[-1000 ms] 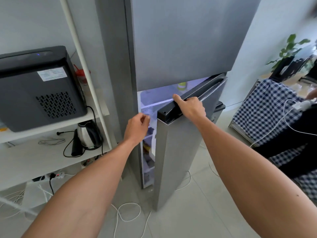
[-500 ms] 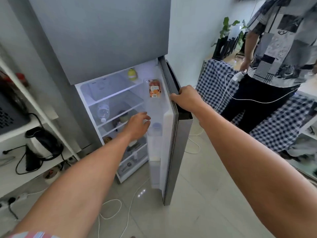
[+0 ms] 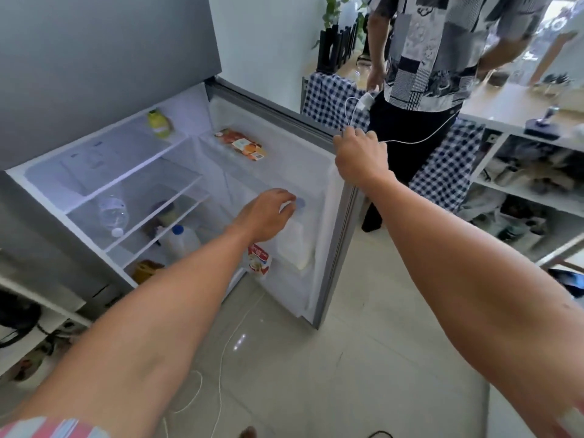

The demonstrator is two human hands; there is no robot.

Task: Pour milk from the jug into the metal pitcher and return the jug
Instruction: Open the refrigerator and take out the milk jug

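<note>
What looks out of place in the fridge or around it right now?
Mostly orderly. A clear bottle lies on its side on a middle shelf, and loose white cable trails across the floor below the open door. No spills visible.

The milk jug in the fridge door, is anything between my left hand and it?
Nothing visible: the left hand is right at the milk jug in the door shelf, fingers by its blue cap. The right hand holds the door's edge.

Two hands: left (image 3: 264,213), right (image 3: 360,154). One fridge (image 3: 104,67), two jugs (image 3: 181,243) (image 3: 298,238), one bottle (image 3: 112,213), two cartons (image 3: 243,145) (image 3: 259,259).
</note>
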